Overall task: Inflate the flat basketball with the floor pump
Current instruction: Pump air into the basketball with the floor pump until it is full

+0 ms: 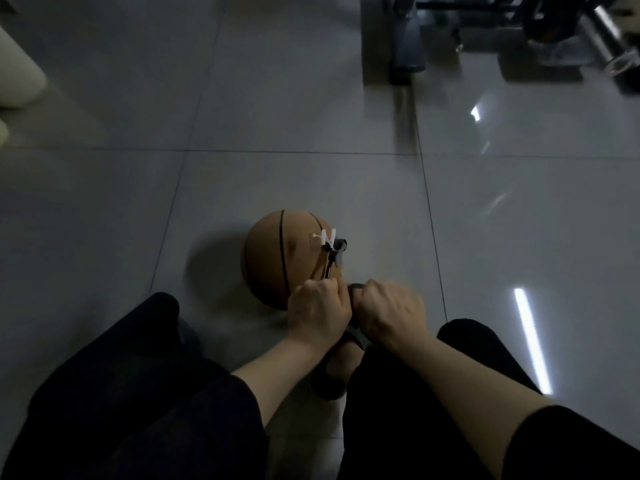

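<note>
A brown basketball [273, 258] with black seams lies on the grey tiled floor just beyond my hands. A black hose head [337, 252] with a white clip sits on the ball's upper right side, and a thin hose runs down from it toward my fists. My left hand [320, 311] and my right hand [389, 315] are side by side, each closed around the black pump handle [354, 296], which shows only between them. The pump's body is hidden under my hands and forearms.
My legs in dark trousers frame the pump on both sides, and a foot in a dark shoe [332, 372] rests below my hands. Dark exercise equipment [408, 39] stands at the far right. A pale rounded object [17, 74] is at the far left.
</note>
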